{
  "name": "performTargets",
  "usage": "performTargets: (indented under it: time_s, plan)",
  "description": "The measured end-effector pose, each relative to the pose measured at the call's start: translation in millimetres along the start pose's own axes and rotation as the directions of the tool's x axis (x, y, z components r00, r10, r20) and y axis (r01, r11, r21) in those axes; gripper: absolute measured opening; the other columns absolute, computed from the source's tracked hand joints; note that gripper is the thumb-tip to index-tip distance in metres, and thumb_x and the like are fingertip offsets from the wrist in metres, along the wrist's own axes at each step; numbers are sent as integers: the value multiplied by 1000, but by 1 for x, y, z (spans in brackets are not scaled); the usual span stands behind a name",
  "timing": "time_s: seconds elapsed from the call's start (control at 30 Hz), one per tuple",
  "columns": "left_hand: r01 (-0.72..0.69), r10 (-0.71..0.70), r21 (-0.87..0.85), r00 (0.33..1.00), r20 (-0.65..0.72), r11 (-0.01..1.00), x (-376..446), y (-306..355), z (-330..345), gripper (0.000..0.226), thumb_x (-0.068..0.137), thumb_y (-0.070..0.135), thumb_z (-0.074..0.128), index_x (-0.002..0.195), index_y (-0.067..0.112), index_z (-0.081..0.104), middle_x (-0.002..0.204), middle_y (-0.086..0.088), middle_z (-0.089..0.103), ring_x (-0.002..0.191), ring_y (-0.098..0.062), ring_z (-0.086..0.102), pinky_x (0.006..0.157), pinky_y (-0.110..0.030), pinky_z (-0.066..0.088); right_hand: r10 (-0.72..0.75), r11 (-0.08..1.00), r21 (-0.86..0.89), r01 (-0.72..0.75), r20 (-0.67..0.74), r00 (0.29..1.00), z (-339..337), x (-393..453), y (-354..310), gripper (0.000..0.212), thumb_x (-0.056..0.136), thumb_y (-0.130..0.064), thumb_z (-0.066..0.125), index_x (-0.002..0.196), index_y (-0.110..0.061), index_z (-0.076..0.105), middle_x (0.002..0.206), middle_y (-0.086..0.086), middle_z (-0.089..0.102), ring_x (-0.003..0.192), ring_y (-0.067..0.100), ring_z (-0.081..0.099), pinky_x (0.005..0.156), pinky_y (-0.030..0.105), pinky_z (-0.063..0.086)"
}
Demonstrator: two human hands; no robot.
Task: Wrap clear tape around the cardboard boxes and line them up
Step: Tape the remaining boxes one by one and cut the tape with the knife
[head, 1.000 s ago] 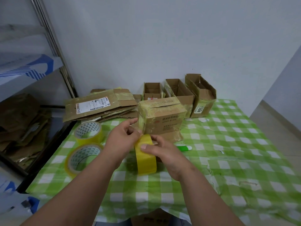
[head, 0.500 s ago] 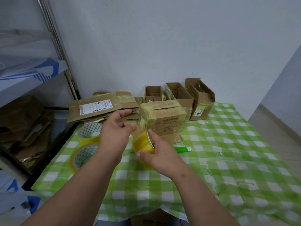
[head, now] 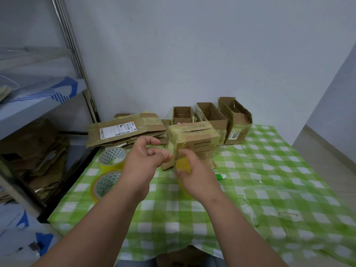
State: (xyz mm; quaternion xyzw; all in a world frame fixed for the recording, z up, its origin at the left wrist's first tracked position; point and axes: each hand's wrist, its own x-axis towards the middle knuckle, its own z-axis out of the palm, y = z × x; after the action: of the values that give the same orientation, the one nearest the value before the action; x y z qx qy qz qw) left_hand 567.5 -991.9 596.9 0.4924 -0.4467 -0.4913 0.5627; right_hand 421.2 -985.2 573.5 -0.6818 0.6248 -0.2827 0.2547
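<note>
Checked green-and-white cloth [head: 202, 212] is seen covering the table, set against a plain pale wall [head: 192, 54]. Metal shelving [head: 63, 26] stands at left of frame. A taped box [head: 193, 140] sits at centre; three open boxes [head: 212, 117] are lined behind it. A tape roll [head: 184, 165] is gripped by the right hand [head: 196, 177]. Left hand [head: 142, 160] fingers are curled, pinching the tape end. Two spare rolls [head: 111, 158] lie at left.
</note>
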Motion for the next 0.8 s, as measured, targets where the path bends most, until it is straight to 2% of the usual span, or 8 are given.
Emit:
performTargets:
  time_s: [0.17, 0.23, 0.33, 0.43, 0.53, 0.6, 0.7, 0.8]
  plan:
    - [19, -21, -70, 1000, -20, 997, 7, 10, -5, 24, 92, -4, 61, 99, 17, 52, 74, -3, 72, 70, -14, 69, 64, -22, 48, -1, 939, 342, -16, 47, 999, 2, -5, 7, 20, 96, -25, 61, 107, -42, 60, 106, -19, 60, 92, 4, 57, 76, 25, 49]
    - [5, -5, -10, 1000, -28, 1000, 8, 13, -6, 23, 92, -1, 61, 101, 19, 52, 77, -2, 75, 69, -11, 69, 65, -26, 44, -10, 907, 421, -3, 28, 1000, 4, -6, 7, 11, 98, -28, 58, 101, -35, 66, 96, -14, 64, 82, -1, 56, 69, 18, 45]
    - [-7, 10, 78, 999, -32, 997, 6, 14, -5, 24, 92, 0, 62, 101, 20, 53, 83, -5, 75, 68, -6, 69, 66, -27, 40, -5, 896, 443, 23, -42, 999, 9, -5, 8, 19, 100, -35, 53, 89, -34, 69, 86, -10, 68, 72, -5, 56, 64, 13, 43]
    - [-30, 25, 197, 999, 28, 980, 5, 9, -4, 25, 87, -2, 68, 97, 19, 60, 82, -5, 68, 75, -12, 64, 68, -23, 45, 0, 913, 406, 21, -52, 999, 14, -4, 11, 22, 99, -35, 56, 82, -33, 69, 72, -10, 62, 61, 2, 49, 59, 21, 40]
    - [-59, 34, 378, 997, 71, 924, 4, 1, 0, 24, 82, -1, 73, 94, 18, 66, 85, -1, 60, 72, -10, 52, 61, -12, 45, -52, 959, 274, 77, -98, 994, 21, -2, 15, 29, 98, -37, 56, 70, -29, 62, 56, -17, 51, 57, 5, 44, 59, 30, 37]
    - [-77, 54, 485, 997, 60, 871, 3, -2, 2, 22, 82, 3, 74, 97, 18, 67, 84, 2, 58, 69, -6, 50, 60, -10, 44, -115, 979, 150, 135, -137, 984, 24, -2, 14, 31, 96, -43, 52, 76, -24, 66, 63, -13, 55, 65, 12, 52, 65, 34, 42]
    - [-116, 88, 628, 993, 76, 770, 3, -2, 3, 14, 86, 14, 73, 99, 21, 70, 75, 10, 56, 64, -1, 49, 60, -20, 41, -154, 987, 34, 160, -127, 980, 23, -4, 12, 40, 90, -48, 41, 87, -21, 70, 77, -7, 60, 77, 16, 56, 79, 38, 45]
    - [-162, 132, 701, 986, 98, 694, 3, -1, 4, 5, 89, 17, 69, 85, 18, 72, 58, 16, 49, 53, -2, 44, 51, -21, 31, -144, 989, 12, 147, -122, 982, 21, -5, 12, 27, 98, -41, 49, 92, -25, 70, 80, -11, 60, 81, 15, 57, 86, 42, 46]
